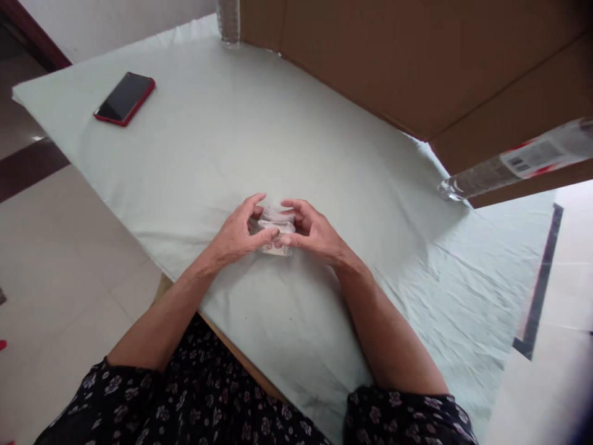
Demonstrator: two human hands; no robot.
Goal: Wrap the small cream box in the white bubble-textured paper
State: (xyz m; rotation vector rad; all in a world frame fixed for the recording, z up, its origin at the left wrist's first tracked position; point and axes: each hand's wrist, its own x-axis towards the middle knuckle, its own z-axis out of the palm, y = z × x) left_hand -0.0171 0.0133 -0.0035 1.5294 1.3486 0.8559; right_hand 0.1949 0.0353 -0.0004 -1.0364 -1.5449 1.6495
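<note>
A small, whitish packet [277, 250] with reddish print on its front stands on the cloth, its upper part looking folded or layered. I cannot make out what it contains. My left hand [244, 230] curves around its left side, thumb pressed to the front and index finger raised. From the right side my right hand [315, 232] grips it in a mirrored way, its thumb on the front near the other one. The fingers behind the packet are partly hidden.
Pale green cloth [222, 136] covers the table. A phone [125, 99] with a red case lies at the far left. A large cardboard box [393, 62] stands at the back right, with clear plastic bottles [482, 179] at its corners. Tiled floor [83, 247] shows beyond the left edge.
</note>
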